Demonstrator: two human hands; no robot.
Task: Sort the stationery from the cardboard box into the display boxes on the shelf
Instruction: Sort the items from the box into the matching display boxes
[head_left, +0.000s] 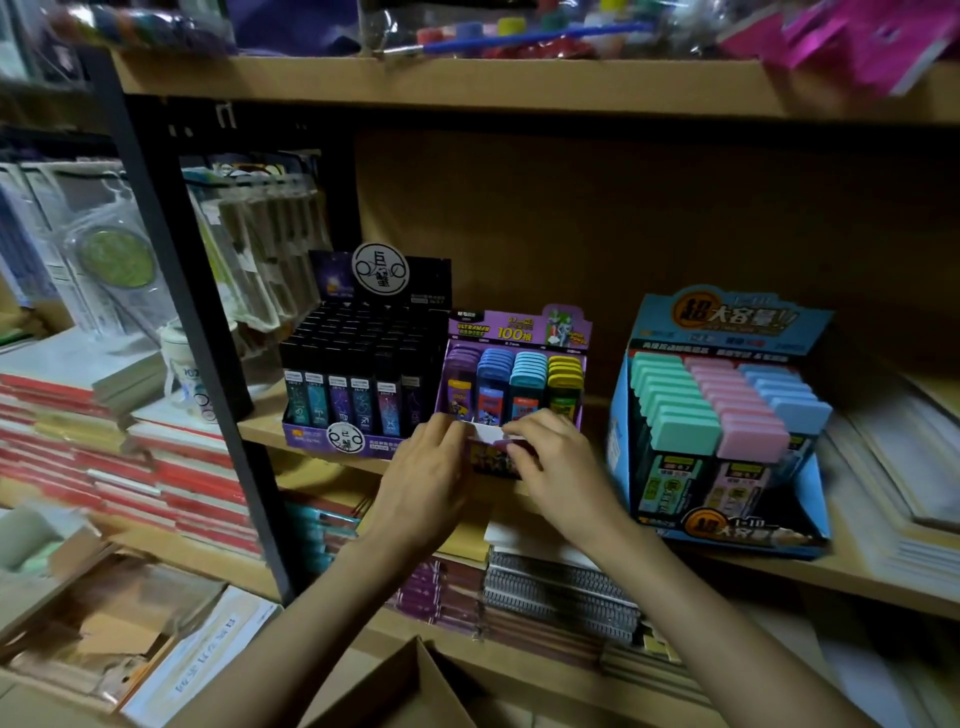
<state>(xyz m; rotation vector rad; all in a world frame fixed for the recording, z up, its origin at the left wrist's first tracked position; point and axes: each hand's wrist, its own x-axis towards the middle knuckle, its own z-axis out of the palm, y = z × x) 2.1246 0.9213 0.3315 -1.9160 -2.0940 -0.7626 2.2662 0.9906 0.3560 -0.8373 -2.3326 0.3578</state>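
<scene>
display boxes (618, 431): three; left hand (426, 465), right hand (558, 462) pinch purple box (498, 330).

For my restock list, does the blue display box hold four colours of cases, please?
No, the blue display box shows three rows: green, pink and blue.

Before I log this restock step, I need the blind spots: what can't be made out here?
Head view only:
- Small purple printed carton: the left hand and right hand grip it, covering most of it; contents unseen.
- Purple four-column display box: lower front hidden behind the hands.
- Brown cardboard box: cut off by the bottom edge; inside not visible.
- Colourful top-shelf goods: blurred.
</scene>
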